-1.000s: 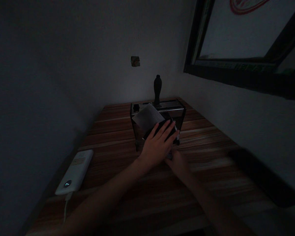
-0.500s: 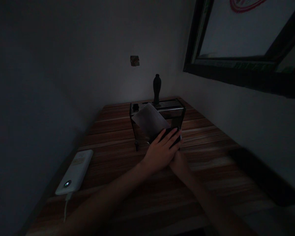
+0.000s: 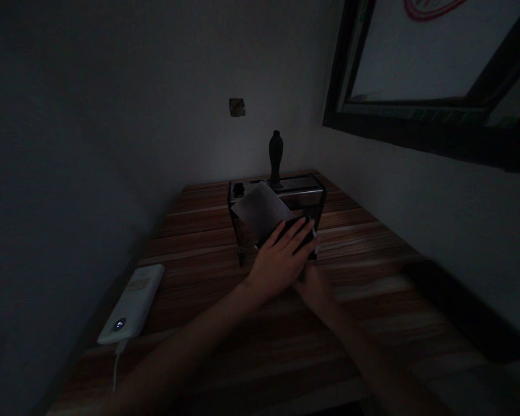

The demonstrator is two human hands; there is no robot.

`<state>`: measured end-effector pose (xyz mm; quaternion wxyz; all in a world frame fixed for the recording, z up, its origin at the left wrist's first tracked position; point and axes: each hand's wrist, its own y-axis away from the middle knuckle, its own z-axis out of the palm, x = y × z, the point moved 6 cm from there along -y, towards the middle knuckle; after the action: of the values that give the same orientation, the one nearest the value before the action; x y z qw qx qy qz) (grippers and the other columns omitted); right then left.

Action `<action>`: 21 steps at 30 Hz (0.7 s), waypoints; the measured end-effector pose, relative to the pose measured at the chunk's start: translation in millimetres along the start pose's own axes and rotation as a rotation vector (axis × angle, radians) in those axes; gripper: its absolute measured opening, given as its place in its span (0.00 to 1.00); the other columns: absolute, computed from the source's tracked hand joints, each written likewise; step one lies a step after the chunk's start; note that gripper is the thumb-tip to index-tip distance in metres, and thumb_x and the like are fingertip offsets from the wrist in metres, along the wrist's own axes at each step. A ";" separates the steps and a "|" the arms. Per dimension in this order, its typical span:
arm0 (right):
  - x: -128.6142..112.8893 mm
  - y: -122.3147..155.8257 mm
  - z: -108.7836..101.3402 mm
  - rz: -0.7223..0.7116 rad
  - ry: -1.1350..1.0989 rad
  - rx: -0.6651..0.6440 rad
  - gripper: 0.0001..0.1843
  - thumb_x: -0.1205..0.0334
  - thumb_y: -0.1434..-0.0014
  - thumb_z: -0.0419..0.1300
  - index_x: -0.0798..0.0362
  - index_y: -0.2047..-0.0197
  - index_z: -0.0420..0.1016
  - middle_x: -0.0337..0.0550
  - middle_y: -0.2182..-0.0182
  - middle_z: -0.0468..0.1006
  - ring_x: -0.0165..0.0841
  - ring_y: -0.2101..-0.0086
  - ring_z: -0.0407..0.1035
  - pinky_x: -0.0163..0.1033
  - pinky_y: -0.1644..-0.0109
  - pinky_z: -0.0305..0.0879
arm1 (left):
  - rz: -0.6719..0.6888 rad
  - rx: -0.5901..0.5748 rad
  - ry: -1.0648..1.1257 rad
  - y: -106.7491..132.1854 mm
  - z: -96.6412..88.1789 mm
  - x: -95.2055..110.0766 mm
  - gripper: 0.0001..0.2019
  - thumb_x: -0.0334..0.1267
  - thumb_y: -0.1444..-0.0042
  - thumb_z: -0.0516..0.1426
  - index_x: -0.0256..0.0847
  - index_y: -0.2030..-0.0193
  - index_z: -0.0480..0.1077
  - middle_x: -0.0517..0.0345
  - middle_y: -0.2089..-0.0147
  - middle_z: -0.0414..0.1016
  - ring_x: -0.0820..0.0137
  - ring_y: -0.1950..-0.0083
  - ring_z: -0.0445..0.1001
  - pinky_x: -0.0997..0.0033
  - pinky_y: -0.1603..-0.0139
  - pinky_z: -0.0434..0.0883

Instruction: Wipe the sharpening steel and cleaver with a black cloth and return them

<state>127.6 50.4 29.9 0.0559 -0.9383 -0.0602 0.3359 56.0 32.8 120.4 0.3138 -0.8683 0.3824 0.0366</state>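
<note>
In the dim head view, a wide grey rectangular blade, like a cleaver's, slants up to the left. My right hand is closed below its lower right end, seemingly around the handle, which is hidden. Across the blade's lower part lies a flat dark pad with a pale edge. My left hand presses on this pad, fingers spread over it; the thumb cannot be seen. Just behind the blade stands a metal-framed rack with a dark upright handle rising from its top.
A white power bank with a lit display and a cable lies at the left of the wood-grain table. Along the right side is a long dark object. Walls border the table, and a dark-framed window is at upper right.
My left hand and the dark pad have shifted slightly up and left along the blade. My right hand has moved a little left; the blade's upper end stays nearly in place.
</note>
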 end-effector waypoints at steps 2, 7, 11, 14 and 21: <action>-0.1 -0.2 0.8 0.001 0.022 -0.013 0.15 0.61 0.51 0.56 0.59 0.60 0.71 0.53 0.65 0.77 0.38 0.64 0.71 0.35 0.67 0.62 | -0.017 0.008 0.014 -1.4 -2.9 -5.8 0.21 0.36 0.43 0.47 0.43 0.42 0.55 0.55 0.36 0.47 0.66 0.35 0.43 0.56 0.37 0.48; -4.8 -0.2 -1.9 -0.020 0.082 0.018 0.16 0.53 0.48 0.54 0.55 0.62 0.70 0.50 0.68 0.77 0.38 0.66 0.71 0.35 0.67 0.61 | -0.065 0.040 0.039 -5.0 -13.4 -26.5 0.22 0.35 0.43 0.47 0.42 0.41 0.54 0.53 0.35 0.46 0.64 0.35 0.42 0.54 0.38 0.47; -7.6 0.0 -4.1 -0.049 0.098 0.057 0.17 0.50 0.47 0.52 0.54 0.63 0.70 0.49 0.70 0.77 0.37 0.66 0.71 0.34 0.68 0.60 | -0.114 0.071 0.042 -6.8 -19.8 -39.4 0.22 0.34 0.43 0.47 0.43 0.41 0.53 0.54 0.35 0.46 0.64 0.35 0.42 0.52 0.38 0.45; -6.7 0.0 -3.2 -0.050 0.112 0.053 0.18 0.49 0.47 0.51 0.54 0.63 0.70 0.48 0.70 0.77 0.36 0.68 0.71 0.34 0.69 0.59 | -0.129 0.073 0.047 -7.9 -21.6 -43.0 0.22 0.35 0.43 0.47 0.43 0.40 0.52 0.54 0.35 0.46 0.64 0.35 0.42 0.53 0.38 0.45; -7.8 1.1 -4.7 -0.038 0.144 0.051 0.18 0.48 0.46 0.50 0.54 0.68 0.70 0.47 0.73 0.76 0.35 0.71 0.70 0.33 0.72 0.56 | -0.171 0.101 0.036 -10.0 -26.8 -53.9 0.23 0.34 0.43 0.47 0.43 0.40 0.51 0.54 0.35 0.46 0.65 0.35 0.42 0.54 0.37 0.44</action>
<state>124.6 47.9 38.3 0.0904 -0.9570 -0.0651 0.2677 20.2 57.2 163.3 0.3522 -0.8815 0.3136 -0.0254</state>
